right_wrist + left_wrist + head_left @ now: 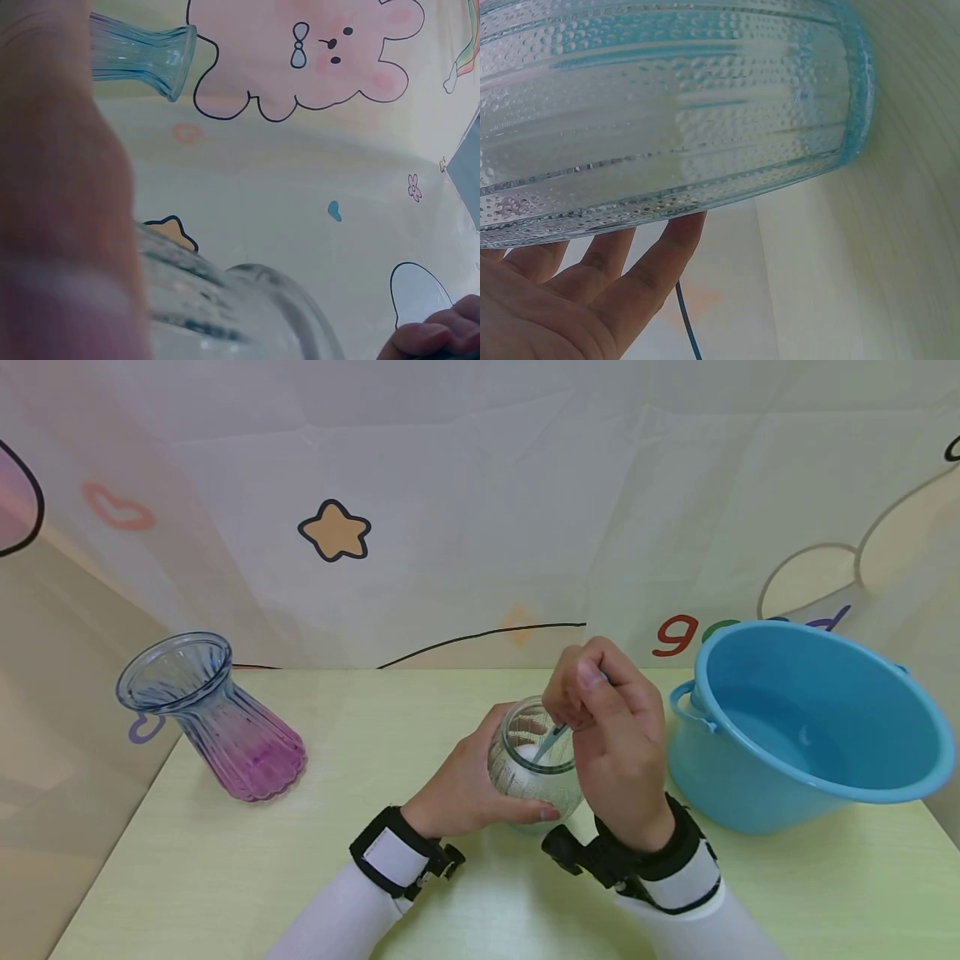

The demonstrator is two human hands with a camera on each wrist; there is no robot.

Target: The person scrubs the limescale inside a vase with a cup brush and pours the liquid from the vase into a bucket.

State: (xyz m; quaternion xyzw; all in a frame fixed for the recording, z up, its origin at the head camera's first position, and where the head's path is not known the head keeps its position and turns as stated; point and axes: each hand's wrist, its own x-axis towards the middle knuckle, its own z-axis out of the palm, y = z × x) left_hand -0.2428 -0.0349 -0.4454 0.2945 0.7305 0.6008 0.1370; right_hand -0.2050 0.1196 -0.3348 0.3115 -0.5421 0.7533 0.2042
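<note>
While the left hand [465, 789] wraps its fingers and thumb around the side of a small clear glass jar [534, 766] standing near the middle of the pale green table [225, 860], the right hand [611, 727] hovers just above the jar's mouth, pinching a thin light-blue stick [553, 739] that slants down inside. Something white sits in the jar. In the left wrist view the jar's dimpled glass [667, 112] fills the picture above the fingers [660, 262]. A blue plastic basin [810, 727] stands just right of the hands; a ribbed purple-tinted vase [217, 718] stands well apart, far left.
</note>
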